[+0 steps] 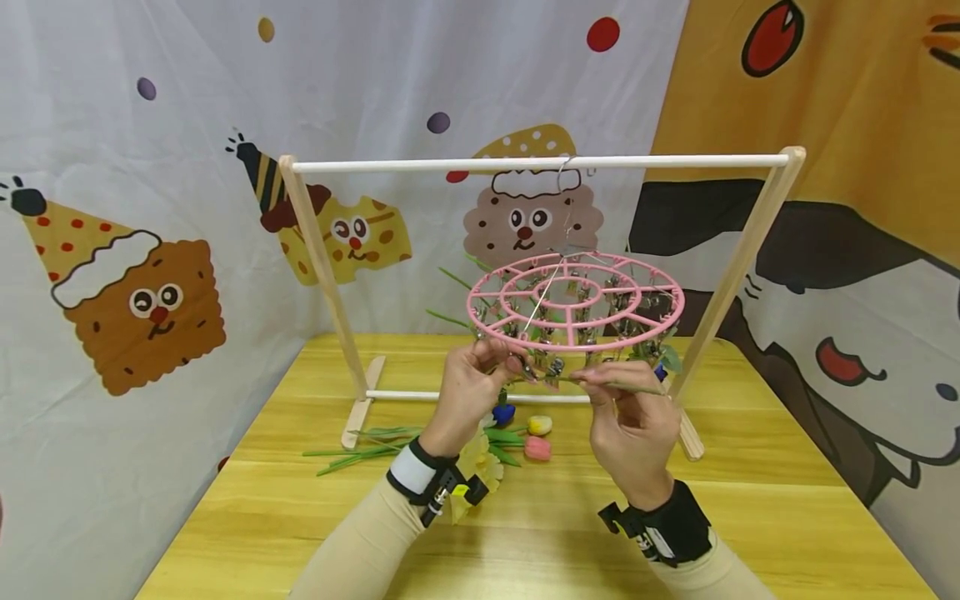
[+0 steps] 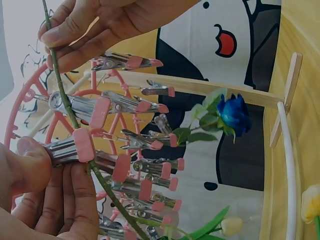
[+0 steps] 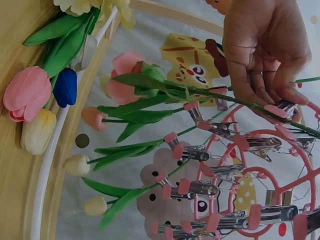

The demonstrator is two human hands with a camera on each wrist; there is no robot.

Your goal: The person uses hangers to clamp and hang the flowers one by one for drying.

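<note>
My left hand [image 1: 472,383] pinches a metal clip [image 2: 70,147] with pink tips, hung at the near rim of the pink round clip hanger [image 1: 570,347]. The green stem [image 2: 59,85] of an artificial flower passes right at the clip's tips. My right hand [image 1: 636,421] holds that stem between thumb and fingers, a little to the right of the clip. In the right wrist view the stem runs left toward a pink flower [image 3: 125,75] with green leaves, and my left hand [image 3: 267,50] is at the clip. Several more clips hang around.
The hanger hooks onto a white rod [image 1: 450,165] of a wooden-legged stand [image 1: 322,275]. Tulips with white heads [image 3: 95,205] and a blue rose [image 2: 234,116] hang among the clips. On the table [image 1: 255,517] lie more flowers, including a pink tulip [image 1: 537,449] and a yellow bloom [image 1: 474,475].
</note>
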